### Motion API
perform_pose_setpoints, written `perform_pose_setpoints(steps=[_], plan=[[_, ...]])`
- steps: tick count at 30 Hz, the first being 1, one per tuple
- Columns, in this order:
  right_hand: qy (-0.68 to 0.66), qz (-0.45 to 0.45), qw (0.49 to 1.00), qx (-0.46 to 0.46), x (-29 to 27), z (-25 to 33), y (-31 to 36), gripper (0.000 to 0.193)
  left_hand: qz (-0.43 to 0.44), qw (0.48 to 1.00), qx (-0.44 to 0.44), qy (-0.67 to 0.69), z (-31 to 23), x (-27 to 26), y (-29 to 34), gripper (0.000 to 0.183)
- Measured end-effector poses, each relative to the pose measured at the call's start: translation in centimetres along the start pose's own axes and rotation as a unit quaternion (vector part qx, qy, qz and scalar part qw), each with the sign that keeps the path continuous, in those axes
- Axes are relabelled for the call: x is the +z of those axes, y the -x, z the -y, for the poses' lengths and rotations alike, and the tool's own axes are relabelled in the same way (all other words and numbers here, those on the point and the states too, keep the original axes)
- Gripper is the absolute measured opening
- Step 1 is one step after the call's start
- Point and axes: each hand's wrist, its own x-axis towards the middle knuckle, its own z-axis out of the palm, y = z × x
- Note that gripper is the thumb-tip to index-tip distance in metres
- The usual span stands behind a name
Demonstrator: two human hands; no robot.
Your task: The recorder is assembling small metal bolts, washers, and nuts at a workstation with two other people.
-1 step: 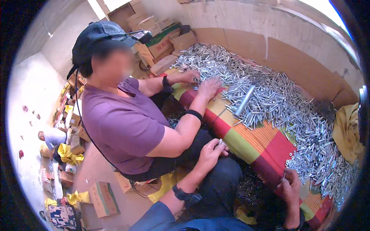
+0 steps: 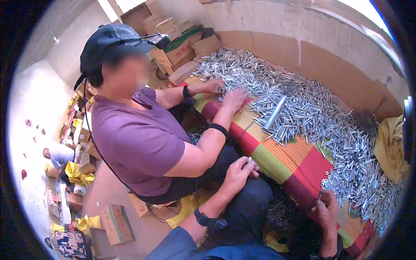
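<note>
My left hand [image 2: 237, 175] is closed in a pinch above my knee, and the end of a small silver metal piece [image 2: 249, 160] sticks up from its fingertips. Over the edge of the checkered cloth [image 2: 299, 186], my right hand [image 2: 327, 210] pinches a thin metal pin [image 2: 320, 196]; most of it is hidden by the fingers. Beyond both hands spreads a heap of silver bolt-like metal pieces [image 2: 303, 112]. Small nuts and washers [image 2: 328, 177] lie at its near edge, close to my right hand.
A co-worker in a purple shirt [image 2: 134, 134] sits at the left, both hands at the heap. A larger metal tube [image 2: 275, 112] lies on the pieces. Yellow cloth [image 2: 392, 149] hangs at the far right. Cardboard boxes [image 2: 117, 225] stand on the floor and at the back.
The metal piece at my left fingertips has shifted slightly to the right, and those fingers have moved a little. My right hand holds its place.
</note>
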Motion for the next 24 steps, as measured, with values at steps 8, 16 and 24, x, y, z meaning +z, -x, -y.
perform_pose_setpoints(steps=[8, 16, 24], plan=[[-0.043, 0.012, 0.998, 0.037, 0.2, 0.9, 0.1, 0.026, 0.212, 0.975, -0.030, 0.057, -5.2, 6.7, 3.5, 0.020], [-0.104, 0.034, 0.993, 0.054, 0.1, 1.8, -0.5, 0.024, 0.338, 0.930, -0.096, 0.103, -1.7, 14.2, 5.3, 0.025], [-0.109, 0.000, 0.993, 0.039, 0.0, 3.4, -0.2, 0.018, 0.362, 0.925, -0.114, 0.029, 1.1, 15.9, 5.8, 0.027]])
